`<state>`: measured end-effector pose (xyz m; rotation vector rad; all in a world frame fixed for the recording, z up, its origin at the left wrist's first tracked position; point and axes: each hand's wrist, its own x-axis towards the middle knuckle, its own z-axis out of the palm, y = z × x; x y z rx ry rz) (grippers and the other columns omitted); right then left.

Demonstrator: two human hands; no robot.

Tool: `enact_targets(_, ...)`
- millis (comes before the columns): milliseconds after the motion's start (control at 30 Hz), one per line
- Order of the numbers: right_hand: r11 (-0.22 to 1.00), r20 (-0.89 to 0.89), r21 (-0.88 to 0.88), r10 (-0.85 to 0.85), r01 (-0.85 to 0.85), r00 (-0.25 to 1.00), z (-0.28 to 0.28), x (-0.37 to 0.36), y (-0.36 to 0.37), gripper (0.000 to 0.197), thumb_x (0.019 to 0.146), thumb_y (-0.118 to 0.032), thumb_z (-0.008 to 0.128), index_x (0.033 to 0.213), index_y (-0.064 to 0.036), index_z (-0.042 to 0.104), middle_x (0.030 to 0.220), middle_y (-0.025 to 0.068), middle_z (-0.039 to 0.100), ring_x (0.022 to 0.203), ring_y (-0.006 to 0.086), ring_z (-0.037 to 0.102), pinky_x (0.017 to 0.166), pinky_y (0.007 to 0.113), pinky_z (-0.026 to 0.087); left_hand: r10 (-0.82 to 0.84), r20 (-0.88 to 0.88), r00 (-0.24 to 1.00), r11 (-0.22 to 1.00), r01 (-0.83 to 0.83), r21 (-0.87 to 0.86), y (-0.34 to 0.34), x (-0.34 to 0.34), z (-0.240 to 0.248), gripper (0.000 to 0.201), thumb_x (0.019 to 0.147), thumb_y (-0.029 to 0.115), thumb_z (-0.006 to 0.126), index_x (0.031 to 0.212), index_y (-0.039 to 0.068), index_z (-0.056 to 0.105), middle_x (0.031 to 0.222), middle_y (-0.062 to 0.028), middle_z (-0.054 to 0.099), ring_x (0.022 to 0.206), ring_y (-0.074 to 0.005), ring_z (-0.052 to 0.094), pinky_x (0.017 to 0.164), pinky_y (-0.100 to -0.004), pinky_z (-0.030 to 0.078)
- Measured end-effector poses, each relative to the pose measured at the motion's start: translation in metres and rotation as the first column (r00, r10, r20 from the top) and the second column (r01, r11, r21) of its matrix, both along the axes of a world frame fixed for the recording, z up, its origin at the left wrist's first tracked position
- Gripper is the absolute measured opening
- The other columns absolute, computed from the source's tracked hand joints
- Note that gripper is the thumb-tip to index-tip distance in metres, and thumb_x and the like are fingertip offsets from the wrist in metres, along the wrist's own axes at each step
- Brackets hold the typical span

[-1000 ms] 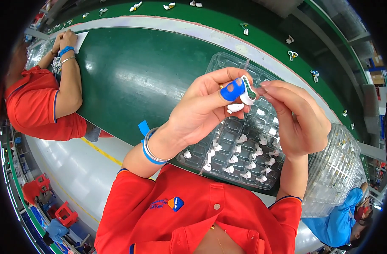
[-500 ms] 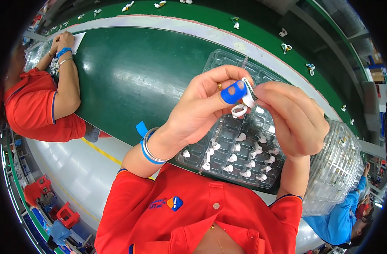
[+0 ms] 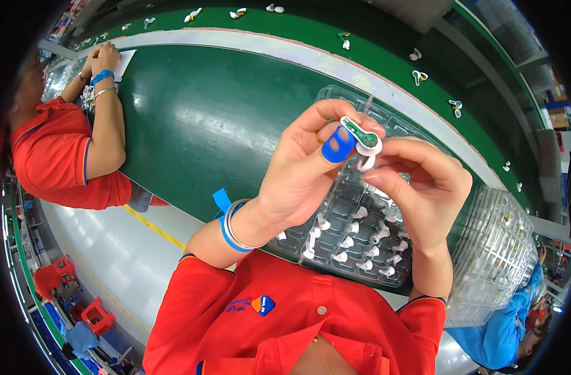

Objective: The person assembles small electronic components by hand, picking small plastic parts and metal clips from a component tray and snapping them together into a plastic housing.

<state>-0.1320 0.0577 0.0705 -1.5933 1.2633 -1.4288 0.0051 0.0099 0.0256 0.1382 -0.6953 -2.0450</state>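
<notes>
My left hand (image 3: 295,172), with a blue finger cot on its thumb, pinches a white stemmed earbud shell (image 3: 363,136) above the tray. A green circuit board shows inside the shell, facing up. Below its round end is a small white round earbud part (image 3: 365,163). The thumb and forefinger of my right hand (image 3: 426,190) are closed at that part; the exact contact is partly hidden. Under both hands lies a clear plastic tray (image 3: 328,92) with pockets, several holding white earbud pieces (image 3: 360,213).
A stack of clear trays (image 3: 492,250) stands at the right. Beyond a pale rail (image 3: 260,45), a green belt (image 3: 385,47) carries several white earbud pieces. On the left, a co-worker in red (image 3: 54,156) leans at the green table (image 3: 192,119); another person in blue (image 3: 498,334) is at the right.
The earbud shell has turned so its circuit board faces up. My right hand has moved lower, from the shell's side to the round part beneath. The view has shifted slightly.
</notes>
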Motion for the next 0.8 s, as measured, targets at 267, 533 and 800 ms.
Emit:
enact_targets(267,1.000,-0.011,-0.023,-0.019,0.018,1.000,-0.001,0.004,0.000,0.024,0.063,0.006,0.069,0.086,0.0061,0.061,0.076,0.0106,0.063,0.068,0.0139,0.062,0.058,0.023,0.052,0.001,-0.021,1.000,1.000,0.000,0.031,0.005,-0.002,-0.002,0.028,0.082,0.014,0.059,0.105,0.004,0.047,0.103,-0.0096,0.056,0.100,-0.0180,0.054,0.085,-0.0300,0.043)
enact_targets(533,1.000,-0.020,-0.027,0.004,-0.004,1.000,0.000,0.007,0.004,0.024,0.063,0.008,0.068,0.086,0.0073,0.060,0.079,0.0128,0.062,0.070,0.0162,0.061,0.062,0.024,0.051,-0.121,-0.129,0.984,0.963,0.148,0.225,0.009,0.003,0.002,0.027,0.086,0.019,0.052,0.109,0.005,0.048,0.108,-0.0100,0.055,0.106,-0.0186,0.049,0.086,-0.0313,0.041)
enact_targets(800,0.935,-0.316,-0.351,-0.172,0.053,0.933,0.005,-0.003,0.000,0.020,0.063,0.011,0.065,0.082,0.0079,0.060,0.077,0.0157,0.060,0.069,0.0194,0.059,0.057,0.024,0.047,-0.263,-0.412,0.873,0.752,0.453,0.478,0.010,0.007,0.012,0.033,0.090,0.018,0.040,0.117,0.001,0.047,0.122,-0.0074,0.048,0.121,-0.0173,0.036,0.102,-0.0335,0.027)
